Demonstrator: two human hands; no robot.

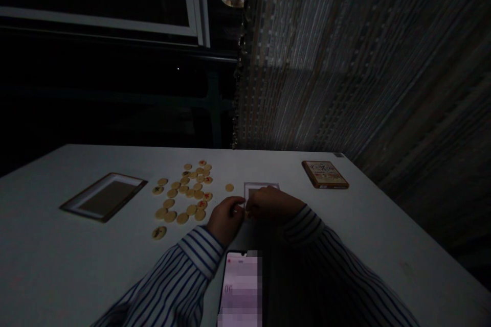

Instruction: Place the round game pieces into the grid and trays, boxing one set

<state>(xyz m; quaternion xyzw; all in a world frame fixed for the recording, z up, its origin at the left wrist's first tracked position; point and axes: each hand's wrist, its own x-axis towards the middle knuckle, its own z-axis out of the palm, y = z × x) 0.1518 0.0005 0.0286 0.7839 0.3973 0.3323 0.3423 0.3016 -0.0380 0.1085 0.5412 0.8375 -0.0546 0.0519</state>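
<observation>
In the head view my left hand [227, 220] is curled at the left edge of a small shallow box [261, 185], its fingers closed on that edge. My right hand [271, 204] reaches over the same box with its fingers bent in and pressed together. Whatever sits between those fingertips is too dark and small to make out. The hands and the shadow hide most of the box. To the left lie several round Chinese chess pieces [190, 192], some showing red or black characters. One piece [229, 187] lies apart, between that group and the box.
A shallow open tray [105, 197] lies on the white table [95, 260] at the left. A brown box [325, 174] with printed characters is at the right. A lit phone [241, 286] lies close in front, below my hands. A bead curtain [307, 61] hangs behind.
</observation>
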